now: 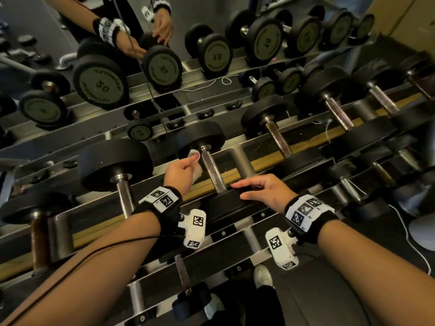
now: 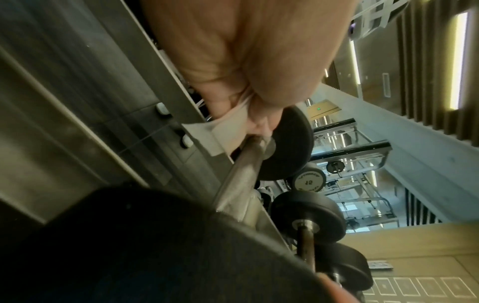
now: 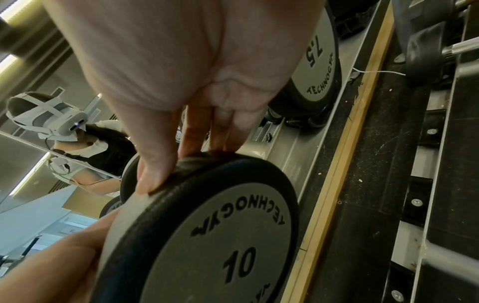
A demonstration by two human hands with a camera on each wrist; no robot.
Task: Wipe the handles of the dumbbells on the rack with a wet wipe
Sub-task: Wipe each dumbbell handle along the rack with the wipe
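A dumbbell with black heads and a worn steel handle (image 1: 213,172) lies on the rack straight ahead. My left hand (image 1: 187,167) grips a crumpled white wet wipe (image 1: 198,170) and holds it against the left side of the handle, near the far head (image 1: 202,135). The left wrist view shows the wipe (image 2: 230,125) bunched in curled fingers beside the handle (image 2: 243,170). With its fingers straight, my right hand (image 1: 255,188) rests on top of the near head (image 1: 226,205). Seen from the right wrist, the fingertips (image 3: 199,147) touch the rim of that head (image 3: 207,235), marked 10.
More dumbbells lie either side on the same tier, one to the left (image 1: 123,191) and one to the right (image 1: 279,137). A mirror (image 1: 162,67) behind the rack reflects dumbbells and my hands. Steel rack rails (image 1: 242,161) run across. A white cable (image 1: 404,231) trails on the floor at the right.
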